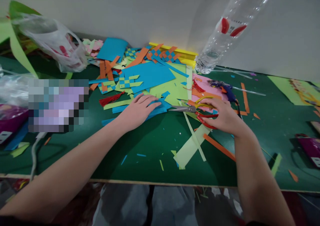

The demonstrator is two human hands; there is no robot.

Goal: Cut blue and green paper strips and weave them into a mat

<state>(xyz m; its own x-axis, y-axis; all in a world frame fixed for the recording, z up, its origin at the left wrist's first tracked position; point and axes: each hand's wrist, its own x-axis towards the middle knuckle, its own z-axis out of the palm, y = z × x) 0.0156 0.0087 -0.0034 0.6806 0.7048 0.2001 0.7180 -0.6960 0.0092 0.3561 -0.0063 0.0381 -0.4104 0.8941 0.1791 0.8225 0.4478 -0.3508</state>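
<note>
Scissors (191, 109) are clasped in the right grip (223, 114), the left grip (140, 108) slack on blue strips (160, 109), red-marked bottle label (232, 28) illegible.

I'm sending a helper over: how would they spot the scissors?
On the green table, find the person's right hand. It holds the scissors, blades pointing toward the left hand. Unlike nearby paper strips, they have one yellow and one red handle.

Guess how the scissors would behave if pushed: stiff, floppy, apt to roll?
The scissors are probably stiff, since their blades look metal. With their flat shape, they seem unlikely to roll. Pushed point-first, they might snag the nearby blue paper.
</note>
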